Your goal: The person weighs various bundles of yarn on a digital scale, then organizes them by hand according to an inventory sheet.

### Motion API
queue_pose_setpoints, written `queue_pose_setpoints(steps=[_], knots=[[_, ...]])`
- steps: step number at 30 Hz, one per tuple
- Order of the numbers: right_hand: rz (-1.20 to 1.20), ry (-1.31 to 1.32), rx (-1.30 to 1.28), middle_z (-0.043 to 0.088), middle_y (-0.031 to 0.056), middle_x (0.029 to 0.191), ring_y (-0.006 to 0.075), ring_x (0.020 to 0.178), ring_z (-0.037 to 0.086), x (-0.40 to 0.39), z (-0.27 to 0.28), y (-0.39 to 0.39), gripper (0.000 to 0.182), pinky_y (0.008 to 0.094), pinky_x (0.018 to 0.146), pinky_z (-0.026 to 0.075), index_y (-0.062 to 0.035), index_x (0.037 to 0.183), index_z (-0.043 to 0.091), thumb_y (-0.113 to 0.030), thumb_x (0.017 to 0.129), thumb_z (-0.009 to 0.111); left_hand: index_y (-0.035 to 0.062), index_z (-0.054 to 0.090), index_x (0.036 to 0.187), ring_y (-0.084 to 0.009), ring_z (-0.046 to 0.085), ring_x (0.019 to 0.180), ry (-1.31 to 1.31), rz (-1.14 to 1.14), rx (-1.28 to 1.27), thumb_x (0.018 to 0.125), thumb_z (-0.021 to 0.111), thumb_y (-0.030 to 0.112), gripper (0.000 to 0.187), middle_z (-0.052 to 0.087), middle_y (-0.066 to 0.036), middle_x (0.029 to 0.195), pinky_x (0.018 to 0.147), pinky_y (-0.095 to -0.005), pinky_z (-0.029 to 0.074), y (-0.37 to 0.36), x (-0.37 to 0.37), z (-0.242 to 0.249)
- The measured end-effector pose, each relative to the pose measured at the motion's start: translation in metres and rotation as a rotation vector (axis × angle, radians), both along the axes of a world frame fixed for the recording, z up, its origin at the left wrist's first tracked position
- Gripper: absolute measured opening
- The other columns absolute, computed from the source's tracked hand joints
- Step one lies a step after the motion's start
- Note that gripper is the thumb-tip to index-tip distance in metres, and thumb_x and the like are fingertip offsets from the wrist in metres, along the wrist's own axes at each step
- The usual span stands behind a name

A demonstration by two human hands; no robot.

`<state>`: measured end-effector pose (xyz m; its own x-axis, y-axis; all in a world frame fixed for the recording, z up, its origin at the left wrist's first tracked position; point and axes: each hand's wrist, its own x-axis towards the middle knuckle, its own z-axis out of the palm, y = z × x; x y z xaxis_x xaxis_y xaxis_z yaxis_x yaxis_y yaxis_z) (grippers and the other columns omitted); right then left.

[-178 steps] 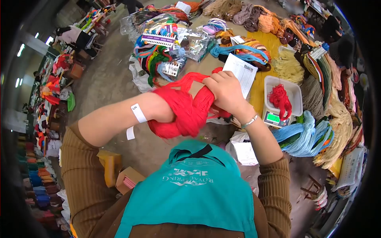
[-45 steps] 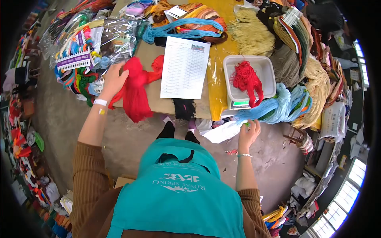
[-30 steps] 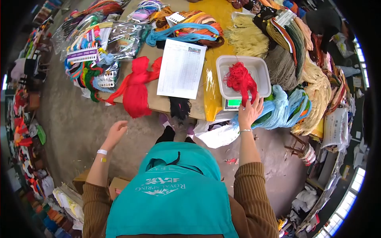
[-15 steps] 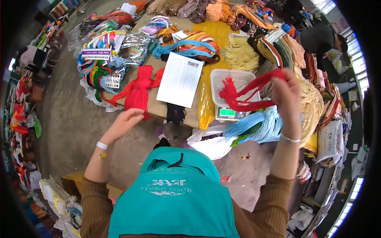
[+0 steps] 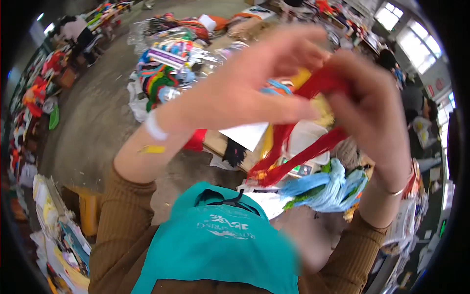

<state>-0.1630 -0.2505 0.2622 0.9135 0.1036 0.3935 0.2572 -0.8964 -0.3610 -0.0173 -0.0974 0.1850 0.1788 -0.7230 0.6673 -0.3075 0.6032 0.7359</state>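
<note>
A skein of red yarn (image 5: 316,154) hangs in a loop from my right hand (image 5: 372,98), whose fingers are wrapped round its top. My left hand (image 5: 259,81) is raised beside it, blurred, with thumb and fingers spread apart around the skein's upper end. Below the yarn, a clear plastic tub (image 5: 309,139) rests on a digital scale (image 5: 303,169) with a lit green display. Light blue yarn (image 5: 333,183) lies beside the scale. Under my left forearm, a white printed sheet (image 5: 249,134) and part of another red bundle (image 5: 197,140) show.
Bagged multicoloured skeins with a purple label card (image 5: 166,57) lie at the table's left. A black yarn bundle (image 5: 235,153) hangs at the front edge. White plastic (image 5: 267,201) lies close to my apron. A person (image 5: 416,100) bends at the far right.
My left hand has risen from the red bundle on the left and moved right, up to the skein. My right hand has lifted the skein clear of the tub. The view has shifted.
</note>
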Motion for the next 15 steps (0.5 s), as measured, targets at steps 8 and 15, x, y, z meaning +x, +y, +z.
queue_pose_setpoints(steps=[8, 15], knots=[[-0.055, 0.263, 0.296, 0.065, 0.0117, 0.071, 0.0205, 0.063, 0.063, 0.046, -0.120, 0.034, 0.013, 0.0319, 0.057, 0.049, 0.0004, 0.088, 0.062, -0.003, 0.078, 0.068, -0.0015, 0.059, 0.116, -0.0071, 0.055, 0.074, 0.116, -0.065, 0.846, 0.085, 0.074, 0.021, 0.042, 0.063, -0.001, 0.090, 0.063, -0.0262, 0.047, 0.040, 0.025, -0.065], [0.049, 0.299, 0.535, 0.066, 0.0087, 0.101, 0.0194, 0.095, 0.064, 0.074, -0.175, 0.061, 0.021, 0.0339, 0.082, 0.052, -0.0011, 0.103, 0.060, 0.000, 0.082, 0.062, 0.0096, 0.051, 0.079, -0.0026, 0.026, 0.051, 0.515, -0.290, 0.995, 0.100, 0.054, 0.034, 0.032, 0.030, 0.009, 0.061, 0.046, -0.0219, 0.019, 0.077, 0.048, -0.130]])
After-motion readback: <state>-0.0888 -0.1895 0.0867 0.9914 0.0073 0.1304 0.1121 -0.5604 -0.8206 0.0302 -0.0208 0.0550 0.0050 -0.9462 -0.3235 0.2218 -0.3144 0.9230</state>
